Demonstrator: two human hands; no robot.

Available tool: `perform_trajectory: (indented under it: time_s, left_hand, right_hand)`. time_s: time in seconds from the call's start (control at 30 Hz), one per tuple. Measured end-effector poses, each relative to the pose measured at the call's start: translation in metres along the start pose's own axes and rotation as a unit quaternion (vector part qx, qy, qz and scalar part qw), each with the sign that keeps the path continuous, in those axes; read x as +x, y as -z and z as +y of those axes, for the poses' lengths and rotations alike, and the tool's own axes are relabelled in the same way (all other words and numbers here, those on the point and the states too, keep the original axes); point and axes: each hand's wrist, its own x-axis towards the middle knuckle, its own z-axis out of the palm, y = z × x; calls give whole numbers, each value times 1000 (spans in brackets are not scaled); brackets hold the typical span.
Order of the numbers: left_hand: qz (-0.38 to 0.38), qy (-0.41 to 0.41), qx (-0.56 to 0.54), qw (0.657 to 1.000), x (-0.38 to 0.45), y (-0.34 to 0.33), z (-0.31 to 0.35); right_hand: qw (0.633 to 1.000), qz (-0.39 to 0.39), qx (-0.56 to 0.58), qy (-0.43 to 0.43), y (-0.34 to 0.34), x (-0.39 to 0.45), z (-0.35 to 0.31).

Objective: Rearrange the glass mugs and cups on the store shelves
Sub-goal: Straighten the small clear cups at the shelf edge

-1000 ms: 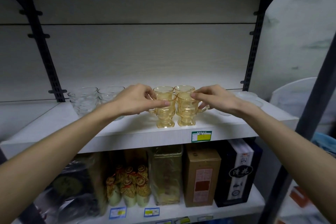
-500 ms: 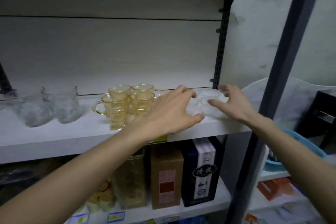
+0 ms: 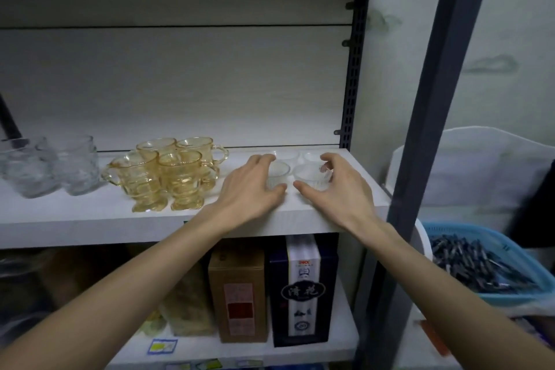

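Note:
Several small clear glass cups stand at the right end of the white shelf (image 3: 90, 219). My left hand (image 3: 249, 189) curls around the front left small cup (image 3: 278, 173), thumb and fingers at its sides. My right hand (image 3: 333, 189) wraps the front right small cup (image 3: 309, 177) the same way. Two more small cups (image 3: 286, 155) sit behind them. Both front cups rest on the shelf. Left of my hands stand several amber footed glass mugs (image 3: 168, 171) in a tight group, and clear textured mugs (image 3: 75, 168) at the far left.
A dark upright post (image 3: 426, 129) of the neighbouring rack stands close on the right. The lower shelf holds boxed bottles (image 3: 303, 288) and a brown carton (image 3: 238, 294). A blue basket (image 3: 492, 267) of dark items sits at the right.
My hands left the amber mugs and moved right to the small clear cups, closing around the two front ones. The view has turned right.

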Motion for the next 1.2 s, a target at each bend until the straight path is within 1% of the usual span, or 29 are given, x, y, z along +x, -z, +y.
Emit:
perform_trajectory:
  time_s: [0.1, 0.2, 0.27, 0.37, 0.43, 0.47, 0.53, 0.6, 0.67, 0.8, 0.93, 1.03, 1.2]
  left_hand:
    - [24, 19, -38, 999, 1, -4, -2]
    - [63, 35, -110, 991, 0, -5, -1]
    - [105, 30, -151, 982, 1, -3, 1]
    - [167, 20, -181, 969, 14, 8, 6]
    - [187, 20, -186, 965, 32, 14, 9]
    - [187, 27, -185, 964, 42, 14, 11]
    - [171, 45, -181, 967, 61, 9, 11]
    - [138, 60, -170, 974, 74, -1, 9]
    - [108, 73, -166, 978, 80, -13, 4]
    - [77, 76, -172, 979, 84, -29, -5]
    - [46, 75, -220, 972, 85, -29, -6]
    - [9, 85, -247, 965, 86, -25, -2]
    - [17, 108, -269, 957, 79, -29, -5]
  right_hand:
    - [1000, -9, 12, -2, 3, 1, 5]
    - [999, -17, 46, -9, 8, 3, 10]
    - [996, 13, 93, -6, 11, 4, 9]
    - [986, 90, 137, 0, 21, 18, -3]
    - [982, 121, 145, -1, 27, 36, -12]
    - [981, 124, 147, -7, 27, 45, -15]
    - [982, 116, 147, -29, 24, 61, -15]
    - [985, 99, 136, -46, 18, 69, -10]
    - [988, 77, 123, -56, 10, 73, -3]
    - [994, 17, 92, -63, -7, 71, 11]
    - [993, -27, 88, -67, -13, 68, 18]
    - [994, -59, 71, -55, -11, 68, 18]
    - [992, -71, 78, -67, -6, 63, 16]
